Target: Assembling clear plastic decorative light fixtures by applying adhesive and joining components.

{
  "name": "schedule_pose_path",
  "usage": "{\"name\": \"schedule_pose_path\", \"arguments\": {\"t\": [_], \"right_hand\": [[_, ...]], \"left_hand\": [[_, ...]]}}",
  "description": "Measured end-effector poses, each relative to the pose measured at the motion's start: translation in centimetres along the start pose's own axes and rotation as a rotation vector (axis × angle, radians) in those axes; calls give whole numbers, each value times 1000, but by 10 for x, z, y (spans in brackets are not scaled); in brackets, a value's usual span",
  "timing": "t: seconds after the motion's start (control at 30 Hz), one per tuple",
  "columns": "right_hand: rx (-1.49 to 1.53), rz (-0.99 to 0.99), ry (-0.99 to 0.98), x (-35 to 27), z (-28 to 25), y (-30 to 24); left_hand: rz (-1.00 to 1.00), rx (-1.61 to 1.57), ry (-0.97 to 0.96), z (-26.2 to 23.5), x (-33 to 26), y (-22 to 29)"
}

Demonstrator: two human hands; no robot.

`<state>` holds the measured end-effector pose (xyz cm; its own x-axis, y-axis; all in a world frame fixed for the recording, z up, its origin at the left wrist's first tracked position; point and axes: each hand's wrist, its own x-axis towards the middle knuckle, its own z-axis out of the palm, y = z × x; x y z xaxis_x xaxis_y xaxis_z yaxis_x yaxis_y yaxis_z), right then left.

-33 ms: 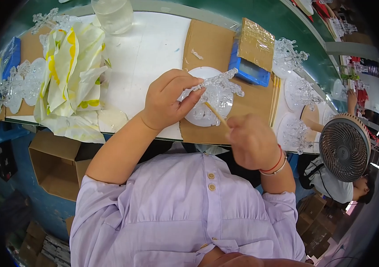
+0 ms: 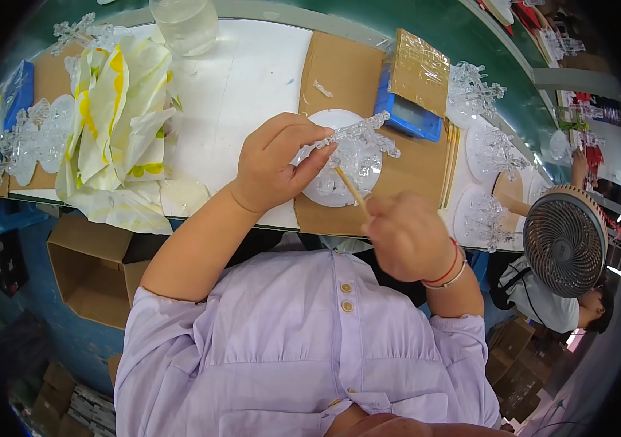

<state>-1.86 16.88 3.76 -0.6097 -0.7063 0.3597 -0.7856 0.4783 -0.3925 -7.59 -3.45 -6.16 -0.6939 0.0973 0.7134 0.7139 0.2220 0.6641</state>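
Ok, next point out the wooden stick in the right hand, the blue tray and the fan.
Wooden stick (image 2: pixel 352 191), head view: middle of its bare shaft.
Blue tray (image 2: pixel 414 129), head view: its near wall.
Fan (image 2: pixel 564 244), head view: middle of its round grille.

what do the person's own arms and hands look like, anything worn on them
Both arms are bare below short, loose lilac sleeves. The right hand has a thin red cord and a pale bangle at its wrist. The left hand has a bare wrist and what may be a thin ring. Neither wears a glove.
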Motion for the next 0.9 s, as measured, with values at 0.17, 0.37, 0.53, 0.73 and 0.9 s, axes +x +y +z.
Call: {"name": "schedule_pose_path", "arguments": {"t": [0.17, 0.37, 0.53, 0.73, 0.9], "right_hand": [[-271, -204, -18, -5, 23, -6], [-154, -55, 0, -4, 11, -13], [-73, 18, 34, -1, 7, -12], [-42, -22, 105, 0, 15, 1], [-4, 187, 279, 10, 18, 7]], "left_hand": [[-7, -13, 0, 3, 3, 1], [-33, 6, 14, 2, 2, 1], [-22, 6, -7, 0, 2, 1], [-27, -10, -19, -1, 2, 4], [-25, 1, -35, -2, 2, 4]]}}
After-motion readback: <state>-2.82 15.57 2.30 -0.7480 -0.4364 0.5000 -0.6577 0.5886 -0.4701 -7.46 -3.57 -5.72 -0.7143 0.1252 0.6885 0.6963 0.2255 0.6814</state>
